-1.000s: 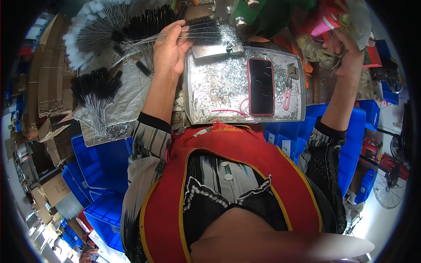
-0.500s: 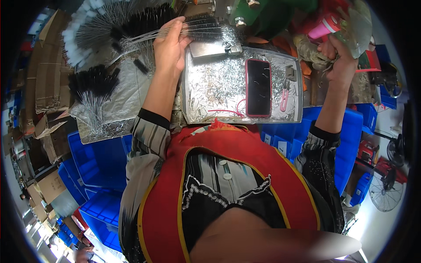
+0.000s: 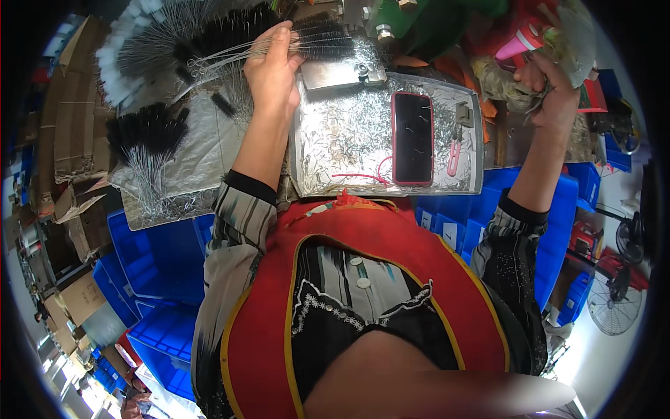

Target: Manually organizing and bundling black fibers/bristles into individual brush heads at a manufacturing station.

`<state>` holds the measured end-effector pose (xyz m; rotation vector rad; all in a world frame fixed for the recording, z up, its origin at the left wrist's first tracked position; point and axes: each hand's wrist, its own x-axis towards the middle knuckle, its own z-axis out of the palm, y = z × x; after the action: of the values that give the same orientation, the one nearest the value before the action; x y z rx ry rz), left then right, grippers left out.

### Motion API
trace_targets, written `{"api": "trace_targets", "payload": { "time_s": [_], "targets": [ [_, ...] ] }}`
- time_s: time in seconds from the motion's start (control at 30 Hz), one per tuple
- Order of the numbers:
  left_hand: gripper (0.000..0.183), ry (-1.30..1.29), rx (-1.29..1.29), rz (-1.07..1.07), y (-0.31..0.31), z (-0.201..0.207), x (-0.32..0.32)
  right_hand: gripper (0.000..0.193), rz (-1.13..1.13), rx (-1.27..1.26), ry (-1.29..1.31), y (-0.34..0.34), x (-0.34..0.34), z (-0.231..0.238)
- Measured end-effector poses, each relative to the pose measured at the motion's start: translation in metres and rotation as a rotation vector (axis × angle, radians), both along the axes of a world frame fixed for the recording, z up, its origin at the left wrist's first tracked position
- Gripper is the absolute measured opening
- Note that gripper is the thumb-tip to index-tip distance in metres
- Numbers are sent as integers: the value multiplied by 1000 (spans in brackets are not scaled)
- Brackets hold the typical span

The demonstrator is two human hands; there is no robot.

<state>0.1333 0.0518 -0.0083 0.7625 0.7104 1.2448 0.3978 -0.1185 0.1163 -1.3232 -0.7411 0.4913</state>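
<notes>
My left hand point(image 3: 273, 75) is closed round the wire stems of several thin black-bristled brushes point(image 3: 324, 46). Their looped wire ends stick out to the left, and the bristles reach right, over a metal block point(image 3: 342, 75) on the bench. Far right, my right hand point(image 3: 556, 89) has its fingers curled beside a pink and red object point(image 3: 520, 43) and a pale wrapped bundle point(image 3: 504, 85). What those fingers close on is hidden. More black brushes point(image 3: 146, 129) lie fanned out at the left, and white-tipped ones point(image 3: 112, 56) lie behind them.
Before me a shallow white tray point(image 3: 476, 157) holds wire clippings, a phone point(image 3: 412, 140) and a pink-handled cutter point(image 3: 453, 157). A green machine part with bolts point(image 3: 384, 31) stands at the back. Blue bins point(image 3: 157, 255) sit below the bench, cardboard point(image 3: 80, 112) at left, a fan point(image 3: 614, 304) at right.
My right hand has shifted a little to the right, its forearm with it. My left hand keeps hold of the brushes, almost unmoved.
</notes>
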Motion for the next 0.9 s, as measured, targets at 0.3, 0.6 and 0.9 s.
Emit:
{"api": "trace_targets", "payload": {
  "time_s": [0.3, 0.6, 0.9],
  "targets": [
    [19, 7, 3, -11, 0, 1, 4, 15, 12, 232, -57, 1, 5, -50],
    [18, -133, 4, -140, 5, -8, -10, 21, -32, 60, -72, 1, -4, -3],
    [18, -206, -25, -94, 5, -9, -9, 19, -31, 67, -77, 0, -6, -15]
  ]
}}
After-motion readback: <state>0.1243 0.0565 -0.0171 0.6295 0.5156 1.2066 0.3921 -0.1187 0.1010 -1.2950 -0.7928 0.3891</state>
